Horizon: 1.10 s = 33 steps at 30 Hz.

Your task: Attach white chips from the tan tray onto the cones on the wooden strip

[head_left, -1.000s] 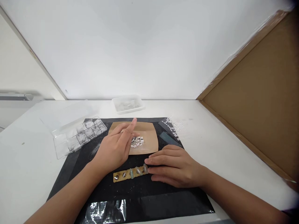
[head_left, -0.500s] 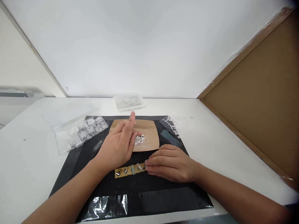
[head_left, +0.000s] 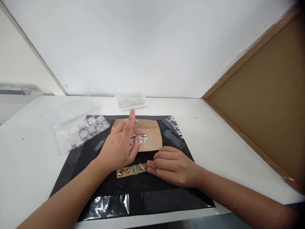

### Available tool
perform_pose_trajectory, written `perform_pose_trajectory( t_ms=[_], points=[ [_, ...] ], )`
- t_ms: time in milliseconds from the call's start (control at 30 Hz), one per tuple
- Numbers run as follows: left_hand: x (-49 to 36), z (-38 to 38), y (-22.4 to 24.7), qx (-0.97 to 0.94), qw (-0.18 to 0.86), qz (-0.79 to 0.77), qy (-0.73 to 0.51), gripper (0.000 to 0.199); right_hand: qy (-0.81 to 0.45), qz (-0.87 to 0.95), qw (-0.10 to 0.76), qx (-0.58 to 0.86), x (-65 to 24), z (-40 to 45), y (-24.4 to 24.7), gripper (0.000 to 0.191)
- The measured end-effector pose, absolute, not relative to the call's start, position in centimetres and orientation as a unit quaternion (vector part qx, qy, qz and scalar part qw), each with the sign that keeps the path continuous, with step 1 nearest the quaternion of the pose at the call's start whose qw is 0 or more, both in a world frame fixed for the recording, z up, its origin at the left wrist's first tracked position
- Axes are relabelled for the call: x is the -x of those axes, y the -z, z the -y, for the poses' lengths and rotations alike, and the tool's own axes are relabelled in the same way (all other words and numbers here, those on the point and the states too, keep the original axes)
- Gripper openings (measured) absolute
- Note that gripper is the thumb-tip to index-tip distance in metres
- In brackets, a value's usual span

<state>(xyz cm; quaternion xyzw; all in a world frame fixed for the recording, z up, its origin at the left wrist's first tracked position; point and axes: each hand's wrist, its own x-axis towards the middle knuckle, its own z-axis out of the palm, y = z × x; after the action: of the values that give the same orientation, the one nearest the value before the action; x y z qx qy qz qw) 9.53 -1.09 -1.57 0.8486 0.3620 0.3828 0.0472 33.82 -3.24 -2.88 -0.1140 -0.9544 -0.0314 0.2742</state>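
Black mat [head_left: 105, 187], yellow strip [head_left: 131, 170], end at right grip [head_left: 177, 167]

White table [head_left: 226, 136]; on it, black mat [head_left: 147, 187] (part glossy); plastic tub [head_left: 135, 107].

No text, label, brand, number or sign can be read.
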Motion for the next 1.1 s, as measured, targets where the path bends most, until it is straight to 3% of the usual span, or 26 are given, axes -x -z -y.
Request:
perform_pose_trajectory(
  t_ms=[300,667,1100],
  points=[
    [-9.5,0.8,1.9,-0.849,0.032,-0.343,-0.4,0.095,0.065,0.956,0.256,0.127,-33.4,3.7,2.1,0.026],
    [-9.4,0.8,1.7,-0.843,0.031,-0.369,-0.391,0.097,0.061,0.949,0.29,0.107,-33.9,3.9,2.0,0.01],
    [-9.3,0.9,1.6,-0.843,0.037,-0.371,-0.388,0.099,0.07,0.951,0.289,0.088,-34.1,3.6,1.5,0.02]
  ],
)
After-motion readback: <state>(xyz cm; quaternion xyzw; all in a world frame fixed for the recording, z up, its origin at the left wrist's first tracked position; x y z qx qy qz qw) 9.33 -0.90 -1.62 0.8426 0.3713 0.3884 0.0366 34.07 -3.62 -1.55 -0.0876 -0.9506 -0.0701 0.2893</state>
